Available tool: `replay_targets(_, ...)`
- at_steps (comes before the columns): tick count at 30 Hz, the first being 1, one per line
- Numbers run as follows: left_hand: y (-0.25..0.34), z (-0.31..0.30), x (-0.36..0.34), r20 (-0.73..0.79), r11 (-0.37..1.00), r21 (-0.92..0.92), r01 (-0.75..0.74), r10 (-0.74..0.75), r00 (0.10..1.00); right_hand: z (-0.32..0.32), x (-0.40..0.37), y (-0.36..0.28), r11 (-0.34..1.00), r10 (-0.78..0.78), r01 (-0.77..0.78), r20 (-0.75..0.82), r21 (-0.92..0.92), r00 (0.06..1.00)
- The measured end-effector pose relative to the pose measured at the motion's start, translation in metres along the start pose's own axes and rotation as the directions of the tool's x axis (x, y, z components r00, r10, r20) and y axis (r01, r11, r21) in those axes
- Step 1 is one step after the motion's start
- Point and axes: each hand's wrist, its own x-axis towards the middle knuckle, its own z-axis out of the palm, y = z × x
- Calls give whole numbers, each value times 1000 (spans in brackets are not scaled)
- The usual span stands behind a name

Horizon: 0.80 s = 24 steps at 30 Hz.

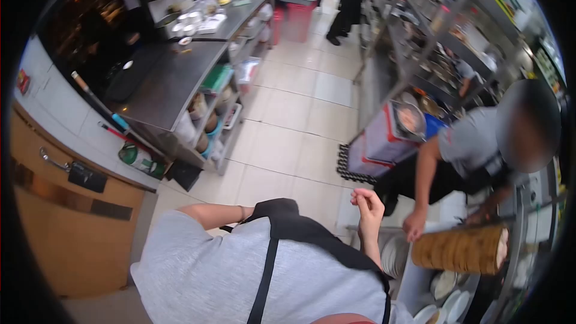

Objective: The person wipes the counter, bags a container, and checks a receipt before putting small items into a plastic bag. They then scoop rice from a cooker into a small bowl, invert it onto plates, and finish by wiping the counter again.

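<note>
Near: left fingers hidden by the apron (297, 228); their state cannot be told. Plates (393, 257) seen beside the right forearm. Right hand (368, 209) raised, its fingers released and loosely bent. Steamers (457, 251) located right of the fingers, well apart. A co-worker's hand (415, 225) held just beside the steamers' left end. Farther: tub (408, 118) placed right; counter (165, 81) seen left.

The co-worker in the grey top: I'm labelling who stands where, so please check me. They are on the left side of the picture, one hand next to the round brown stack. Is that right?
Not quite: the head view shows the co-worker on the right side, not the left. One hand is indeed next to the round brown stack.
</note>
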Motion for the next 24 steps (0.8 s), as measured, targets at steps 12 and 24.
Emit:
replay_targets(12,-77,-108,-100,-285,951,-291,-104,17,958,234,213,24,866,-306,475,584,-158,752)
replay_targets(24,-111,-270,-132,-518,826,-508,-243,-68,853,236,522,70,755,-430,592,469,-283,772)
